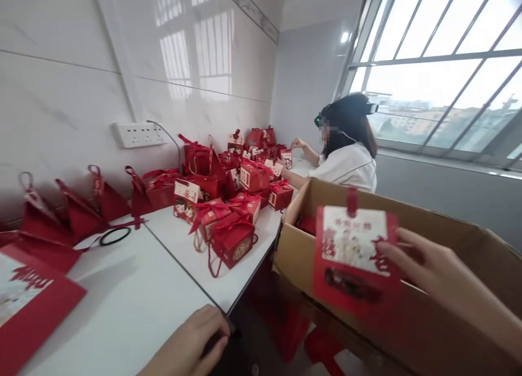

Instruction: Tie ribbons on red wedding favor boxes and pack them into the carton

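My right hand grips a red and white gift box by its right side, thumb on the printed front. The box hangs upright, slightly blurred, in front of a brown cardboard box. My left hand rests at the front edge of the white table, its fingers curled; nothing shows in them, though their inner side is partly hidden. A red box with brown cord handles stands on the table beyond my left hand.
Many red gift boxes crowd the table by the wall. Red pyramid-shaped boxes line the left side, near a black ring. A large red package lies at left. Another person in white sits beyond the carton.
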A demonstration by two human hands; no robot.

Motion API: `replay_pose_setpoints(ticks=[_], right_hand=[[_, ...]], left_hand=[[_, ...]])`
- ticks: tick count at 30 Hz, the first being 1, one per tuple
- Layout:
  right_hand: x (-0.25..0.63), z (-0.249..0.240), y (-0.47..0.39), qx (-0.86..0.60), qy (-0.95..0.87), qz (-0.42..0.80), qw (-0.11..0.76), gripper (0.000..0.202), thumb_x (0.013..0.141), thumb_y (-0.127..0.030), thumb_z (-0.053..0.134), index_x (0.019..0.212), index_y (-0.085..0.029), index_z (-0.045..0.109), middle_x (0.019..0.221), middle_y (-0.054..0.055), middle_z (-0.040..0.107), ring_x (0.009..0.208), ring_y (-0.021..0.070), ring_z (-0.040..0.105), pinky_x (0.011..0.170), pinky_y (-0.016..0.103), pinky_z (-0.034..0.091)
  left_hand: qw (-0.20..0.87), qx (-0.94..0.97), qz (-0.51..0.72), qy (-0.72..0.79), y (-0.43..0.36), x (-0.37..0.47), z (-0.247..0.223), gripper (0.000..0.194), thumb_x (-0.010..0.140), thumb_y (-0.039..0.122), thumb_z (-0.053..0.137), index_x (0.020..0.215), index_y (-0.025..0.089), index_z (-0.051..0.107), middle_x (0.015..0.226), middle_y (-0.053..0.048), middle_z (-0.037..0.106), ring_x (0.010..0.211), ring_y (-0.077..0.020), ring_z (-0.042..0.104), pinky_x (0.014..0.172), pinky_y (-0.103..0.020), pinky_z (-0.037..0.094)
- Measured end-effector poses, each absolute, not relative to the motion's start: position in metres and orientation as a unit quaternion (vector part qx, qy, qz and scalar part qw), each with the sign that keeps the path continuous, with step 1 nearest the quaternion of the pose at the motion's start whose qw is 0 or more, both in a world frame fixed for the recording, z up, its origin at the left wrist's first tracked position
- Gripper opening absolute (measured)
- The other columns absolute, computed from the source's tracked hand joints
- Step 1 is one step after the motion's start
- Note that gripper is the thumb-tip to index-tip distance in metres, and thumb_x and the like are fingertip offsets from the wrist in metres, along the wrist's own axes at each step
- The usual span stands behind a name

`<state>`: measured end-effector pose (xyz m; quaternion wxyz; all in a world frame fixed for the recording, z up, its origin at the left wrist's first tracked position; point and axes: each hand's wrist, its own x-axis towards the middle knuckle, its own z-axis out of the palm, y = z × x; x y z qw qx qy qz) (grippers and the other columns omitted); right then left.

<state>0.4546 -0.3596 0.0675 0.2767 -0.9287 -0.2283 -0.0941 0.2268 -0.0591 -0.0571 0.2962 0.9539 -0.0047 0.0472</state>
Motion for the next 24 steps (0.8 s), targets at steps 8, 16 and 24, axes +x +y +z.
replay_pose_setpoints(ticks=[8,16,24], right_hand=[[0.555,0.103,-0.397,-0.942,-0.069,-0.153,0.291,0.041,0.068,-0.056,0.044,0.086,-0.021,0.052,0.098,0.012,0.067,0.087,0.0282,0.063,0.077,0.038,0.047],[0.627,0.048,-0.413,-0.985,-0.101,-0.058,0.130,0.029,0.077,-0.044,0.049,0.091,-0.018,0.048,0.096,0.011,0.066,0.088,0.0259,0.063,0.072,0.031,0.045],[0.643,0.023,-0.450,-0.970,-0.066,0.224,-0.063,0.017,0.069,-0.031,0.066,0.072,-0.017,0.056,0.071,0.007,0.064,0.064,0.0217,0.065,0.052,0.027,0.046]], left_hand=[[0.153,0.932,0.285,-0.162,-0.117,0.385,-0.041,0.040,0.084,0.018,0.050,0.124,0.019,0.046,0.135,-0.013,0.046,0.131,-0.0266,0.036,0.104,-0.043,0.036],[0.158,0.934,0.310,-0.075,-0.146,0.456,-0.051,0.045,0.065,0.051,0.072,0.095,0.020,0.057,0.097,-0.008,0.063,0.100,-0.0278,0.055,0.104,-0.054,0.017],[0.144,0.923,0.351,-0.066,-0.149,0.457,-0.060,0.040,0.065,0.045,0.074,0.088,0.019,0.057,0.086,-0.007,0.062,0.091,-0.0272,0.055,0.102,-0.054,0.020]])
